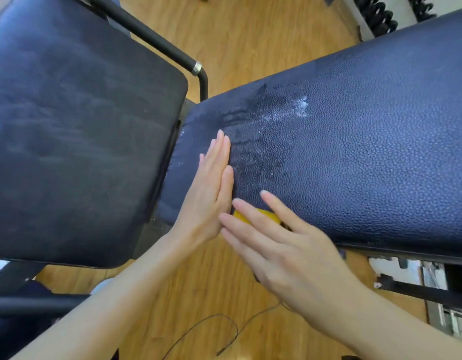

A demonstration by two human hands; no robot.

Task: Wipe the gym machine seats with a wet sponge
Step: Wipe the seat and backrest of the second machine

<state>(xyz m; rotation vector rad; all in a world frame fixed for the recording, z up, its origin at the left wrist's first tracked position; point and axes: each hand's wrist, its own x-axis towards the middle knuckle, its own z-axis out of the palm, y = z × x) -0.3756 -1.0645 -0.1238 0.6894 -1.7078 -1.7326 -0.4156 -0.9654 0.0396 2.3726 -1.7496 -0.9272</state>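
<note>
Far left is a dark seat pad [76, 131], dull and streaky, with a black metal bar [152, 40] running behind it down to a silver collar. Under everything is a wood-plank floor [240, 42], and a thin black cable [224, 331] loops across it near the bottom. The left hand [209, 188] is flat, fingers straight and together, laid on the near end of the long bench pad [367, 141]. Just right of it the right hand [282, 242] has its fingers spread and straight, pressing down on a yellow sponge [258, 216] that sits at the pad's near edge, mostly hidden underneath. The bench pad is pebbled dark-blue leather with a wet, foamy smear [266, 126] above the hands. Top right there's a dumbbell rack [375, 14].
</note>
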